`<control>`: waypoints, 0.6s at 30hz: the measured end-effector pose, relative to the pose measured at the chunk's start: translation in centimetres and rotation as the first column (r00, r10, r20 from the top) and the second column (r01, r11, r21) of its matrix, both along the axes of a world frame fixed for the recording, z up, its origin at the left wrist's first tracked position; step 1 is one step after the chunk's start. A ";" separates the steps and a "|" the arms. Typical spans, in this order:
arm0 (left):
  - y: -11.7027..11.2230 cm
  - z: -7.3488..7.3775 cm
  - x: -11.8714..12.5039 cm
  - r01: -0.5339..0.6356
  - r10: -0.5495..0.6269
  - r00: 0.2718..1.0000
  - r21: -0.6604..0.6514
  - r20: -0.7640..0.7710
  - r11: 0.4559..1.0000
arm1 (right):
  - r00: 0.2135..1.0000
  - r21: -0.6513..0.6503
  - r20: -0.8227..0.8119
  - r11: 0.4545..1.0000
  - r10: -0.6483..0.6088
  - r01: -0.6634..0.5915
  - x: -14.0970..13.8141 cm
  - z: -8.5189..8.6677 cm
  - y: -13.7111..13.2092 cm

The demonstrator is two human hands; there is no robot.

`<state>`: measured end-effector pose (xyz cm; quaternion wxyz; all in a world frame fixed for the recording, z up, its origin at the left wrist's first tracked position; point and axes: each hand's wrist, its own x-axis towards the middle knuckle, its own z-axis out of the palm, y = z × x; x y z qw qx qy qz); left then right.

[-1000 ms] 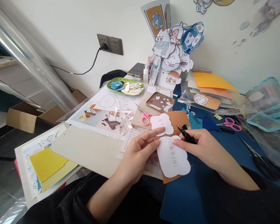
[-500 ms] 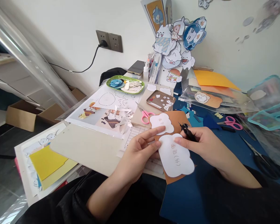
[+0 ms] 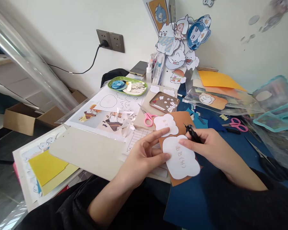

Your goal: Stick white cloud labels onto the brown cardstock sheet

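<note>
Head view: the lower cloud (image 3: 181, 158) lay on the brown sheet (image 3: 182, 119) between both hands, its long axis running from upper left to lower right. The left hand (image 3: 144, 159) pinched its left edge, thumb on top (forefinger stretched toward the upper cloud (image 3: 165, 124)). The right hand (image 3: 208, 150), clenched round black scissors (image 3: 193, 134), touched its top edge.

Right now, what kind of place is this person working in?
Probably a home paper-craft corner: pink-handled scissors, cartoon paper cut-outs standing at the back, and a white cloud-shaped paper template touched by the right hand, which grips small black scissors.
</note>
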<state>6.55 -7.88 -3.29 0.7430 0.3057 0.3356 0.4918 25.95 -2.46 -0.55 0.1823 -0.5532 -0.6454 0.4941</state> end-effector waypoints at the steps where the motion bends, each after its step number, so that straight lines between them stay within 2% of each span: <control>1: 0.0 0.0 0.0 0.001 -0.001 1.000 0.003 0.000 1.000 | 1.000 0.002 0.005 1.000 -0.003 0.003 0.0 0.0 0.0; 12: 0.0 0.8 0.1 -0.013 0.014 1.000 -0.023 0.006 1.000 | 1.000 0.002 0.005 1.000 0.001 -0.001 0.1 -0.1 0.0; 18: 0.1 0.7 0.1 -0.038 0.040 0.999 -0.064 0.026 0.997 | 1.000 0.018 0.002 1.000 0.019 -0.019 0.2 -0.2 0.1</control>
